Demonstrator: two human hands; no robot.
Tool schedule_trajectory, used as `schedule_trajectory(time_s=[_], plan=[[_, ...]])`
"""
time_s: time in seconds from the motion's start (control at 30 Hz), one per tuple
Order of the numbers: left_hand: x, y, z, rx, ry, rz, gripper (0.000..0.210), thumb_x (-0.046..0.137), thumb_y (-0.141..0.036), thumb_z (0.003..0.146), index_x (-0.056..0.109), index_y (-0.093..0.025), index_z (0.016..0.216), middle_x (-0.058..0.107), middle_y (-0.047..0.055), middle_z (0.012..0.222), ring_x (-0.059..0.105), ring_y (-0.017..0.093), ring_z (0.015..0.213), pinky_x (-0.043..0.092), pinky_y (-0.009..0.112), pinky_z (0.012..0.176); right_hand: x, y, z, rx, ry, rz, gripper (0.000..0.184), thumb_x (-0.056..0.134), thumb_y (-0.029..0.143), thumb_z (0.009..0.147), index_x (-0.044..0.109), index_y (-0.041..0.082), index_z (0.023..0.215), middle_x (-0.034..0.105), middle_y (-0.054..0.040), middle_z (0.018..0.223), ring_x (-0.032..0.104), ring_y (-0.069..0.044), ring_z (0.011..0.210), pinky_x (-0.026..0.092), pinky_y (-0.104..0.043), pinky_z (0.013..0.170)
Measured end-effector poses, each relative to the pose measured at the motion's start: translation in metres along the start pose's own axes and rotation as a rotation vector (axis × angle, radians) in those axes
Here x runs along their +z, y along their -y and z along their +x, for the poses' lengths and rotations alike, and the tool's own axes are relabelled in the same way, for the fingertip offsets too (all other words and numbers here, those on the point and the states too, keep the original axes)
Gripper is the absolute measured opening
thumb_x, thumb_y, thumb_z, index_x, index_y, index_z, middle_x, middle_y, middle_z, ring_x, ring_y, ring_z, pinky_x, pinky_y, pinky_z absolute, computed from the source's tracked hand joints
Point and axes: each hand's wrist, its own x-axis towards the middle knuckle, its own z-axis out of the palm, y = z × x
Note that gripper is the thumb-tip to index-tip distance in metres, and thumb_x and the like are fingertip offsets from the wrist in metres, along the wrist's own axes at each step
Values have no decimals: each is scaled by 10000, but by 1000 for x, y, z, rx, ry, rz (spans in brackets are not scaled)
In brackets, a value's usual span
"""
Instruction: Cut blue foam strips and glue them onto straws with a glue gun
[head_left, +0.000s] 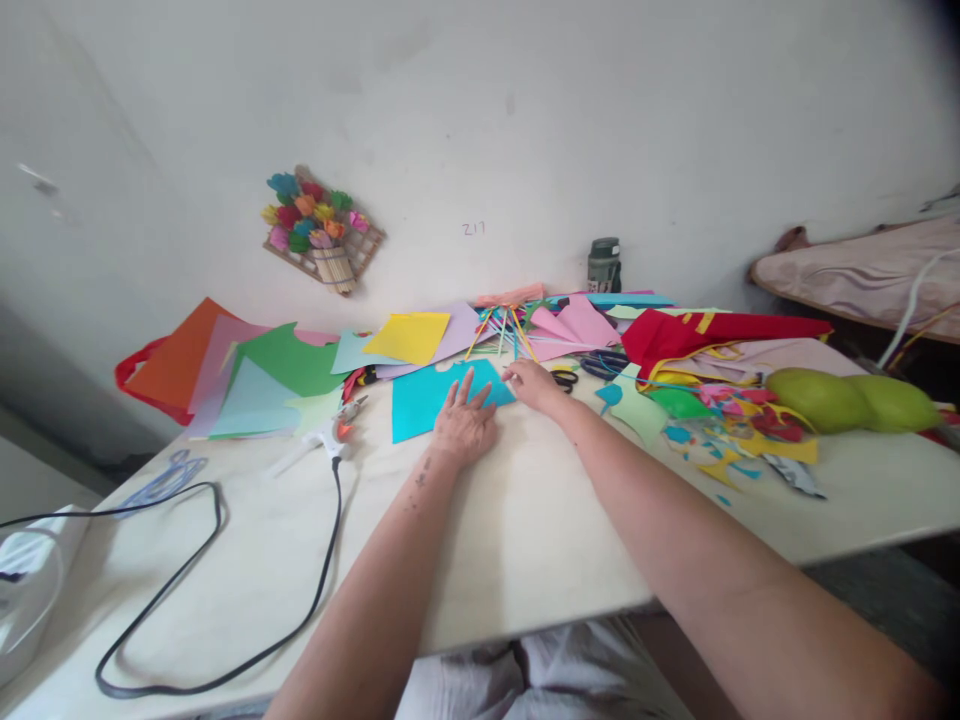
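A bright blue sheet of paper (414, 405) lies on the table, with a notch cut in its far edge. My left hand (466, 420) rests flat on it, fingers spread. At the sheet's right end, the fingers of my right hand (531, 386) are pinched together; whatever is between them is too small to make out. Black-handled scissors (564, 378) lie just right of that hand, and a dark blue-handled tool (604, 364) sits beyond them. Thin coloured sticks (504, 325) fan out behind the blue sheet, near a yellow sheet (411, 338).
A white glue gun (330, 440) lies to the left, its black cord (217, 685) looping toward the front edge. Coloured paper (289, 362) is piled at the back left. Paper scraps (720, 470), green fruit (814, 400) and red cloth (667, 335) lie right. A bottle (604, 265) stands by the wall.
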Motion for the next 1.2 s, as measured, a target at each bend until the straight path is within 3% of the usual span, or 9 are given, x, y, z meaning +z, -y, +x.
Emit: schedule_trajectory(time_s=[0.07,0.17,0.27,0.5,0.73,1.07,1.2], plan=[[2,2,-1,-21,26,-2,398,278,-313,820,567,-270,1091,389,-41,1310,40,218,1292,57,431,1048,5,9,1,30,-19,203,264,399,17,711,603,160,798,604,-36,874,537,-123,818,395,-247,764],[5,4,-1,-52,45,0,407,279,-325,816,528,-298,1137,372,-47,1321,34,212,1293,57,427,1045,14,19,1,207,116,448,217,414,50,711,574,145,824,601,-22,773,531,-98,630,428,-221,624],[8,5,-1,-74,59,-11,413,264,-348,821,504,-328,1158,376,-55,1318,28,205,1293,48,425,1044,23,19,1,328,204,543,189,423,76,714,557,144,828,585,-16,726,507,-88,567,417,-203,556],[9,23,-11,-173,83,-95,411,282,-472,809,480,-383,1158,391,-67,1306,66,221,1292,44,462,1030,23,15,0,207,204,347,175,457,82,698,571,142,816,602,-30,788,524,-112,707,397,-212,651],[10,53,-22,-357,18,-227,333,488,-477,710,578,-249,936,373,1,1322,110,234,1287,115,462,1023,19,23,-1,117,218,165,158,458,90,710,583,146,788,617,-50,858,539,-130,776,388,-210,685],[11,57,-19,-344,27,-343,186,510,-397,715,586,-234,763,384,-28,1312,178,202,1275,178,409,1018,25,21,-1,83,172,23,107,533,225,716,592,151,767,604,-53,833,532,-132,738,384,-220,661],[9,57,-20,-370,34,-367,181,533,-391,703,590,-229,759,386,-24,1310,180,208,1274,181,410,1017,34,27,-3,2,121,103,104,557,165,693,599,139,784,596,-52,840,522,-119,740,385,-216,683]])
